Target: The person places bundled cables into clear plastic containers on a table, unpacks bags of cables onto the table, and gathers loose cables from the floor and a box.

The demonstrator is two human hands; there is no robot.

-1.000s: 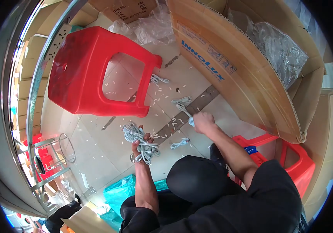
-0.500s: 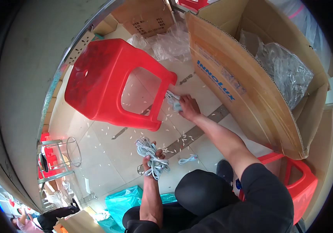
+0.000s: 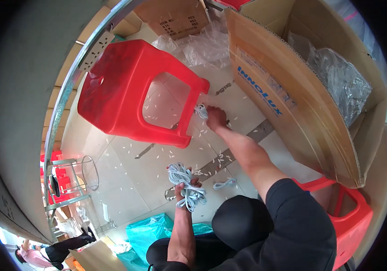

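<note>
A thick bunch of coiled white-grey cables (image 3: 182, 178) is wrapped in the fingers of my left hand (image 3: 188, 192), above the tiled floor. Farther forward, beside the leg of the red stool (image 3: 125, 90), my right hand (image 3: 217, 118) is closed at a small coiled white cable (image 3: 200, 110), whose loops stick out to the left of the fingers. Another small cable coil (image 3: 225, 183) lies on the floor to the right of my left hand.
A large cardboard box (image 3: 292, 108) with clear plastic inside stands at the right. Teal bags (image 3: 148, 232) lie near my legs. Another red stool (image 3: 356, 212) is at the lower right. A person (image 3: 58, 253) is at the lower left. Small white bits dot the floor.
My right hand has moved forward from the dark floor strip to beside the stool leg; the coils near the strip are gone from there. My left hand still holds the bunch. The view has shifted.
</note>
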